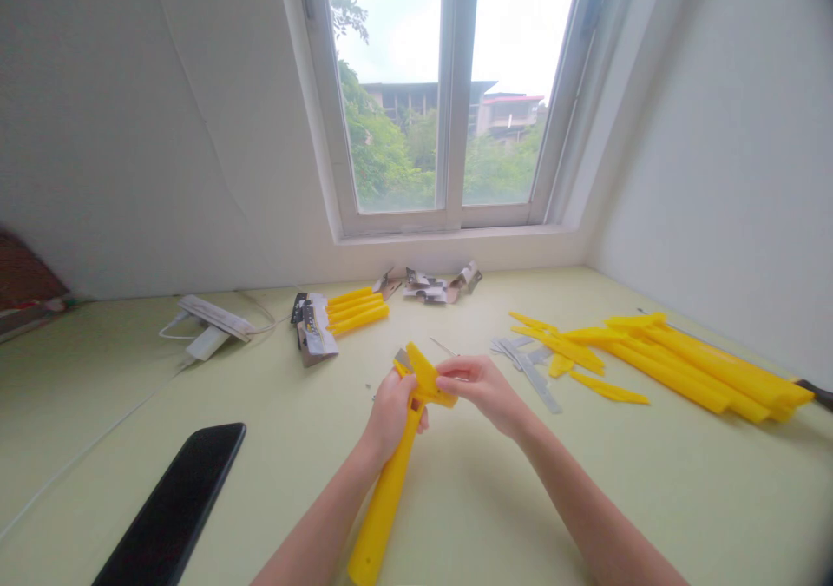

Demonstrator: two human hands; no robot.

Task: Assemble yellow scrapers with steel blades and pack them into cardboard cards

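A yellow scraper with a long handle slants up from the near edge of the view. My left hand is closed around its neck, just below the head. At the head a grey metal blade shows beside a flat yellow blade cover. My right hand pinches the right side of this cover between thumb and fingers. Whether the cover is fastened to the head cannot be made out. Beyond my right hand lies a thin metal rod on the table.
Grey blades, flat yellow covers and a pile of yellow handles lie to the right. Packaged yellow scrapers and crumpled packaging are at the back. Leftward are a phone and a power strip.
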